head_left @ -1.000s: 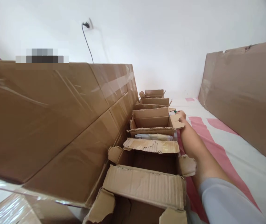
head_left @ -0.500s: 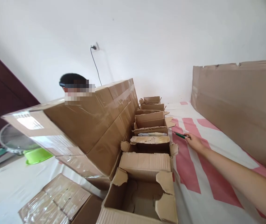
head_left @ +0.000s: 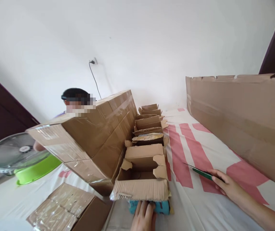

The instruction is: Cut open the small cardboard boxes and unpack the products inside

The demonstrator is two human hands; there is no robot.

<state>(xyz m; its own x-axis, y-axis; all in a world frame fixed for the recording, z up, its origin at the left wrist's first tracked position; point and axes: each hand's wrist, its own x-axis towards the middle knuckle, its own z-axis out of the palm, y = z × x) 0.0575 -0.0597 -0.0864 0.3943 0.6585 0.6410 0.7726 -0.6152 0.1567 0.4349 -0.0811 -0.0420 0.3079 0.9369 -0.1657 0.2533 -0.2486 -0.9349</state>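
Observation:
My right hand (head_left: 223, 182) is closed around a slim tool with a dark green handle (head_left: 203, 173) and a thin pointed tip; its exact kind is unclear. The tip points left over the red-and-white cloth. My left hand (head_left: 143, 215), at the bottom middle, has its fingers bent over a teal packet (head_left: 163, 207). This packet lies against the near side of the nearest open cardboard box (head_left: 142, 189), partly hidden by that box and my fingers. Several open cardboard boxes (head_left: 148, 123) run in a row from there towards the wall.
Left of the row stand large taped cartons (head_left: 99, 138), with a person (head_left: 76, 94) behind them. A closed taped box (head_left: 62, 205) sits at lower left, near a fan (head_left: 12, 150) and a green basin (head_left: 38, 171). A long cardboard panel (head_left: 238, 118) stands on the right.
My right hand has moved nearer with the green-handled tool, away from the boxes. My left hand has come into view on the teal packet. The camera view has shifted.

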